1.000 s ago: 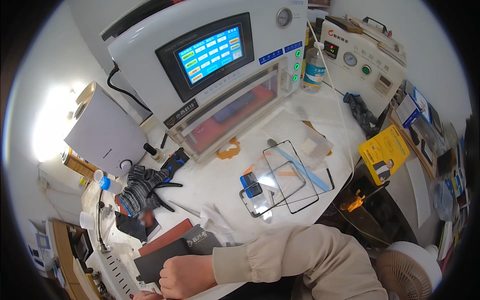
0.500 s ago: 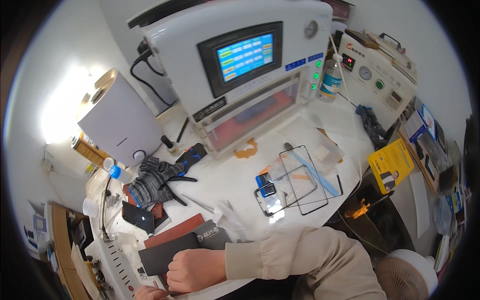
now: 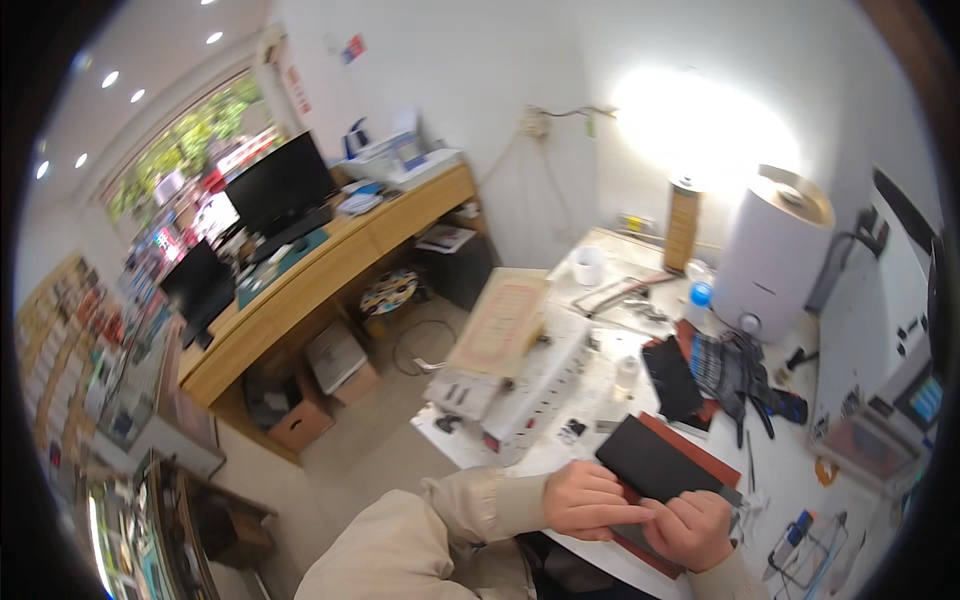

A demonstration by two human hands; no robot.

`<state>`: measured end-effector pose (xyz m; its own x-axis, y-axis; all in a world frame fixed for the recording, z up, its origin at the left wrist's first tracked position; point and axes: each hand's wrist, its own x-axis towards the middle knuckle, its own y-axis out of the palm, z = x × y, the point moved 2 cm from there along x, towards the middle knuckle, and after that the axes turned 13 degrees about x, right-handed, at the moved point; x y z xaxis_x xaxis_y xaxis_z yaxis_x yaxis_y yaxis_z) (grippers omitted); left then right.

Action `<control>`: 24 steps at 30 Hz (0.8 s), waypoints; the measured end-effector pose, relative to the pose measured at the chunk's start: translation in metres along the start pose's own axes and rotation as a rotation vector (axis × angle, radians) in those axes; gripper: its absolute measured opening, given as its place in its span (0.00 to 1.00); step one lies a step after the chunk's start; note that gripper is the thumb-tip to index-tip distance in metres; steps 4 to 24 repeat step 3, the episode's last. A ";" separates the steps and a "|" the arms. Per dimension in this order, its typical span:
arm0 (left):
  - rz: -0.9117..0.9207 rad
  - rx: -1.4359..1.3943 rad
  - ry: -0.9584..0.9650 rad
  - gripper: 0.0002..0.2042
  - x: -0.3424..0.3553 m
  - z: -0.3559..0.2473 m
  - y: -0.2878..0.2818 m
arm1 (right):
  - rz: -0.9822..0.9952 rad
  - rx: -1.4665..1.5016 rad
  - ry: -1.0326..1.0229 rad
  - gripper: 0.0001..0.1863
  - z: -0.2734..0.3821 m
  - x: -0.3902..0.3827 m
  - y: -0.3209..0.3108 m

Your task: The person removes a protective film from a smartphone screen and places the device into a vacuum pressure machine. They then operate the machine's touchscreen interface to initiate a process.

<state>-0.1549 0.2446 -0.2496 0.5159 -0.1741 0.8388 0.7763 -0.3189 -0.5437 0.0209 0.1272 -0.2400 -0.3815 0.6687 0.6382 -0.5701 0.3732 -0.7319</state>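
Note:
My left hand [image 3: 590,502] and my right hand [image 3: 692,530] meet at the near edge of the white worktable. The fingers of both are curled in and their tips come together; what they pinch, if anything, is too small or hidden. Just beyond them lies a flat dark grey pad [image 3: 655,462] on a reddish-brown mat [image 3: 715,457]; my right hand overlaps them. Farther back, a black phone [image 3: 672,380] rests beside a striped grey knitted glove [image 3: 728,362].
A white box with slots [image 3: 545,400] stands left of my hands, papers on top. Behind are a white humidifier [image 3: 765,255], a tall spray can [image 3: 682,225] and a blue-capped bottle [image 3: 699,298]. A white machine [image 3: 880,330] rises at the right. Thin black frames [image 3: 800,560] lie near it.
My view has swung left, bringing in the wooden desk with monitors and the window. Both hands now show, fingertips together; before, the left hand was mostly cut off at the lower edge.

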 end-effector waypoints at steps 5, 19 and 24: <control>0.133 0.004 -0.024 0.25 -0.005 -0.003 -0.004 | 0.001 -0.019 0.013 0.06 -0.003 -0.003 0.002; 0.133 0.004 -0.024 0.25 -0.005 -0.003 -0.004 | 0.001 -0.019 0.013 0.06 -0.003 -0.003 0.002; 0.133 0.004 -0.024 0.25 -0.005 -0.003 -0.004 | 0.001 -0.019 0.013 0.06 -0.003 -0.003 0.002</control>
